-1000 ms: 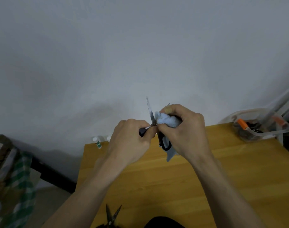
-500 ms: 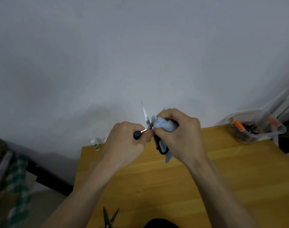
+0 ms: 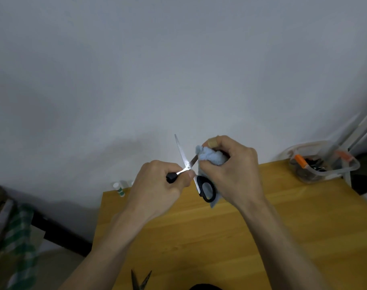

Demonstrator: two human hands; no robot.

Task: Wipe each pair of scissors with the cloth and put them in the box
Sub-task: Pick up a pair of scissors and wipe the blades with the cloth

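2 hands raised above wooden table (image 3: pixel 272 237). Left hand (image 3: pixel 157 189) grips 1 black handle of open scissors (image 3: pixel 185 164). Right hand (image 3: pixel 230 170) pinches blue cloth (image 3: pixel 210 156) around other blade. Clear box (image 3: pixel 322 164) sits at table's far right corner. Second scissors (image 3: pixel 139 280) lie at near edge.

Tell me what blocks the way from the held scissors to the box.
Nothing visible does. The scissors are held above the table; the box stands open at the far right corner, with bare tabletop between.
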